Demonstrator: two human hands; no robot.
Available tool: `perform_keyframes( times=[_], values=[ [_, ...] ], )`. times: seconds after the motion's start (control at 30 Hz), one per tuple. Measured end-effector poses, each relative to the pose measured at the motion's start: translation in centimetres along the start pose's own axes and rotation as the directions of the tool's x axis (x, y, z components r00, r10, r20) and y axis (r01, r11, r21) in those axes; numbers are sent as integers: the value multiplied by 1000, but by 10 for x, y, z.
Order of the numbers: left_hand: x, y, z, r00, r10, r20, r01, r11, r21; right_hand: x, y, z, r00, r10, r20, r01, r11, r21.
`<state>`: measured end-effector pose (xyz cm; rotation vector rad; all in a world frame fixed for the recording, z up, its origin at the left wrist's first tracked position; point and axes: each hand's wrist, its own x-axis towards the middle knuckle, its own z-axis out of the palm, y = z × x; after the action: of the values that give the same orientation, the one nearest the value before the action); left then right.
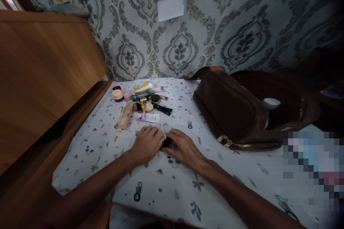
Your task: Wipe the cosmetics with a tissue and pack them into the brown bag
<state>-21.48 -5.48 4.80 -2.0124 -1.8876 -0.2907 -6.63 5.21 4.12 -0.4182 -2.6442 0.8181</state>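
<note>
Presently, one black item, long axis unclear, at three o'clock from your left hand, grip not discernible, and nine from your nearer right hand, fingers and thumb clamped on it.

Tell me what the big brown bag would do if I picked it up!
The brown bag would probably bend a bit, because its sides look like soft leather. Its zip gapes open, so the white round thing in the opening might tumble out if you tip it.

Left hand, right hand; dark object between
</note>
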Motion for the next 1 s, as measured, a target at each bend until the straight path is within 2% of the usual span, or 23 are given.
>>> perform_keyframes(
  times=[0.07,0.2,0.33,0.53,0.67,0.77,0.87,1.0],
  values=[
    [-4,-11,4,1000,-18,6,19,1000,-9,0,-1,-1,1000,1,-1,-1,1000,-5],
    [-18,-37,0,999,-50,17,51,998,-21,0,-1,-3,1000,12,-2,-12,1000,-4],
    [-26,-47,-1,992,-125,16,125,990,-66,0,0,-4,1000,13,16,-13,1000,-10],
    [-27,-48,4,986,-166,4,166,983,-80,-3,-4,-3,998,55,16,-55,998,9],
    [-27,-44,-2,995,-91,-26,92,995,44,-4,-5,0,999,32,-10,-32,998,52],
    [-24,-33,-9,999,-2,-34,5,996,87,-5,-4,2,999,4,-33,-2,998,66],
    [-20,-21,-14,997,69,-24,-68,997,45,-7,-5,4,997,-37,-64,43,994,99],
    [-23,-17,-17,999,33,-6,-33,994,-101,-8,-9,5,989,-91,-114,107,983,151]
  ],
)
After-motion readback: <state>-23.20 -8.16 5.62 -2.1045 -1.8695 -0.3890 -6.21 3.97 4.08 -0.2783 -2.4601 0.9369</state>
